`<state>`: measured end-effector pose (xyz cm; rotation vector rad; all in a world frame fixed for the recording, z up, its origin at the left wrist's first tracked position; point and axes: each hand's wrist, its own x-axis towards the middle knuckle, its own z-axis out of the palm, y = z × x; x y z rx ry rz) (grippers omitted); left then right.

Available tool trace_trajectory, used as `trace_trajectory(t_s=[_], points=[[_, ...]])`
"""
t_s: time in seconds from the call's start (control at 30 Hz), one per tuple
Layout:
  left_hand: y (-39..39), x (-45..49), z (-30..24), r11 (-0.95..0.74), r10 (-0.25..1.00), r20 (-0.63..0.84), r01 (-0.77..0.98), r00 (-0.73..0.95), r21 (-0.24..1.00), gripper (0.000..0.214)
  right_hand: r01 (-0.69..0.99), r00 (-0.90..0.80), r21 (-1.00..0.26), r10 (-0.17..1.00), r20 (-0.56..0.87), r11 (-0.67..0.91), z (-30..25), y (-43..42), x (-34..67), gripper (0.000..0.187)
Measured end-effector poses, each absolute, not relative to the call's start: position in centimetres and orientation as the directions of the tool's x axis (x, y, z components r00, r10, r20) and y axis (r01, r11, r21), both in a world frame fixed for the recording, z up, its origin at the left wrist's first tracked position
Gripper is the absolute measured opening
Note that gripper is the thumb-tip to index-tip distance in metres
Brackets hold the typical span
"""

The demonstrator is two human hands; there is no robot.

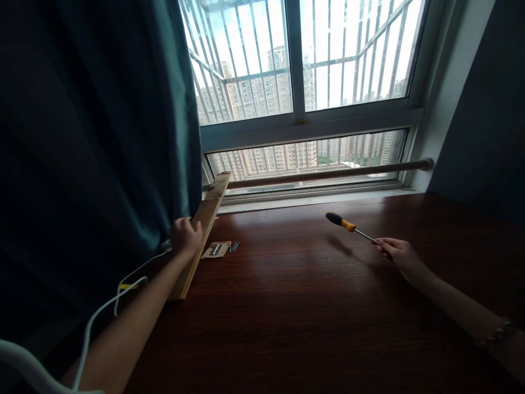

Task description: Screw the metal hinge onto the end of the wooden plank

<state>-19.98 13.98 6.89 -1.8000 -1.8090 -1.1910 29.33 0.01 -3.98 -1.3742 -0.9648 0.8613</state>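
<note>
Your left hand is wrapped around the long wooden plank, gripping its edge about halfway along; the plank runs diagonally from the near left of the dark tabletop up toward the window sill, its far end leaning by the curtain. Your right hand pinches the metal shaft of the screwdriver near its tip end, so the black and yellow handle points away from you and hangs in the air above the tabletop, well apart from the plank. That's a backwards hold: turn the tool round so your palm sits on the handle before you drive anything. Just right of the plank, near your left hand, lies a small metal hinge plate, and just beside it a few dark screws, too small to count. Keep the plank pressed flat so it doesn't slide on the smooth wood, and keep the left fingers clear of wherever the tip would land. A white cable with a yellow tag trails under your left forearm; watch it doesn't snag the plank's near end. Behind, a wooden rod spans the lower window, bars and tower blocks beyond. A bracelet sits on your right wrist.
</note>
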Motion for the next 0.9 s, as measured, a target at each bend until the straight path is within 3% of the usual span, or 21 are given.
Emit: trace_trajectory(t_s=[0.1,0.23,0.3,0.4,0.5,0.67,0.8,0.9], points=[[11.1,-17.6,5.1,-0.377,0.645,0.729,0.925,0.227,0.045,0.033,-0.077,0.179,-0.996,0.984,0.021,0.036,-2.6,-1.4,26.9,0.032],[5.1,-9.5,3.8,-0.754,0.411,0.559,0.613,0.720,-0.235,0.047,-0.203,-0.114,-0.971,0.988,-0.106,-0.128,-2.2,-3.3,23.7,0.035],[1.9,-6.2,2.9,-0.823,0.287,0.436,0.453,0.853,-0.344,0.053,-0.215,-0.212,-0.956,0.965,-0.154,-0.199,-2.4,-4.0,22.7,0.034],[-1.4,-3.7,1.6,-0.823,0.222,0.341,0.363,0.913,-0.437,0.033,-0.216,-0.295,-0.939,0.934,-0.200,-0.269,-2.9,-4.7,21.9,0.032],[-2.4,-3.3,1.1,-0.821,0.318,0.272,0.408,0.908,-0.400,0.022,-0.220,-0.318,-0.930,0.923,-0.215,-0.293,-3.0,-5.0,21.5,0.031],[-1.8,-4.4,1.9,-0.812,0.500,0.298,0.560,0.813,-0.166,0.013,-0.282,-0.264,-0.925,0.948,-0.181,-0.255,-2.4,-5.3,21.0,0.043],[1.3,-7.4,2.4,-0.605,0.768,0.364,0.783,0.527,0.145,0.017,-0.284,-0.208,-0.932,0.964,-0.167,-0.223,-2.3,-5.1,21.1,0.055],[5.2,-10.8,2.1,-0.337,0.916,0.318,0.899,0.244,0.279,0.025,-0.243,-0.192,-0.949,0.969,-0.158,-0.203,-2.7,-5.0,21.3,0.055]])
